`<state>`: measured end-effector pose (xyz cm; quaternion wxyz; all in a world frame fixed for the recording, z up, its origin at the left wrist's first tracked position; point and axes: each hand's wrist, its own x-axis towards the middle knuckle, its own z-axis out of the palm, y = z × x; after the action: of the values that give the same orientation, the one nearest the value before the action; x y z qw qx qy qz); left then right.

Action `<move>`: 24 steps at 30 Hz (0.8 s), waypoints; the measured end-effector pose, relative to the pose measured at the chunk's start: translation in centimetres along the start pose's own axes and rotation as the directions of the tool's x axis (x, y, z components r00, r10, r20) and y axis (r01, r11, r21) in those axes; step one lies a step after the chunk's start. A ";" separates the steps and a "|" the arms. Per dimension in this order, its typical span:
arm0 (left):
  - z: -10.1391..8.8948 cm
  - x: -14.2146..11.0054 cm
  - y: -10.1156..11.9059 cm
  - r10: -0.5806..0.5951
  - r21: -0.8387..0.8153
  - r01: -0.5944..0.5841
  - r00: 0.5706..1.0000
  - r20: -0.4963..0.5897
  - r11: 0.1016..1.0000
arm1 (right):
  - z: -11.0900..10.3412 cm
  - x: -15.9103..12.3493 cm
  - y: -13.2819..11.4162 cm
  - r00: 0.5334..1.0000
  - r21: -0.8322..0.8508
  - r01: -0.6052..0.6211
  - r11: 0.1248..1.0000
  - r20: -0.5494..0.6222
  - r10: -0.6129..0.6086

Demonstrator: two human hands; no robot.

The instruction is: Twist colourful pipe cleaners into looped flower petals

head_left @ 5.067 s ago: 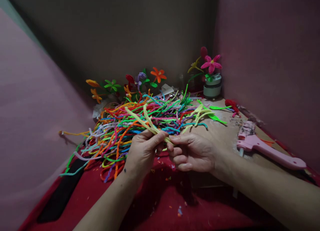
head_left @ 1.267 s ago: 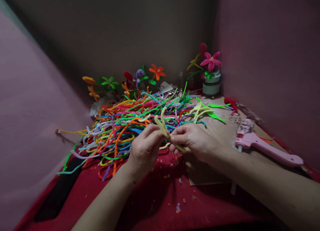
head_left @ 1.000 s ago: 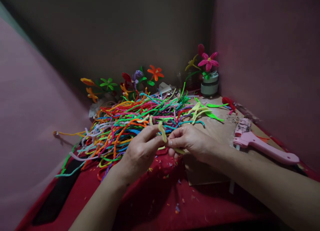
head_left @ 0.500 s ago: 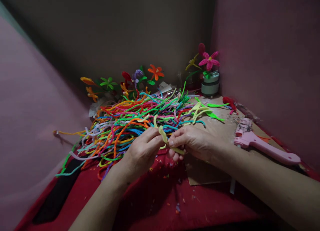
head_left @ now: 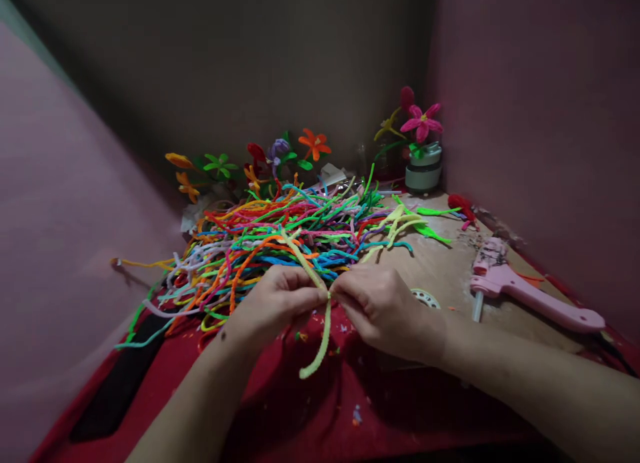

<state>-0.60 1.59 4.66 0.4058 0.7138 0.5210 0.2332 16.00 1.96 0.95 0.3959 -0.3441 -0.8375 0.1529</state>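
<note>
Left hand (head_left: 280, 299) and right hand (head_left: 387, 311) pinch a pale yellow fuzzy stem (head_left: 325, 337) between fingertips, its shaping seemingly partway, ends loose above and below the fingers

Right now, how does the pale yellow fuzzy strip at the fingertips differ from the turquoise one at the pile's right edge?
The yellow strip is pale; the turquoise strip is stronger in colour. The yellow strip is held by the left hand and right hand, one end hanging down; the turquoise strip lies unheld, its tip over the brown board. Both are slim and fuzzy.
</note>
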 end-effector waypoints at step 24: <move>0.0 -1.1 -0.3 0.761 0.583 -0.580 0.641 -0.105 0.569 | -1.6 0.9 -0.9 0.927 0.705 -0.356 0.614 0.184 0.326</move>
<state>-1.13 0.64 4.53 -0.0128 0.8847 0.3079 0.3498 16.36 1.88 2.95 0.4472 -0.3080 -0.6337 0.5510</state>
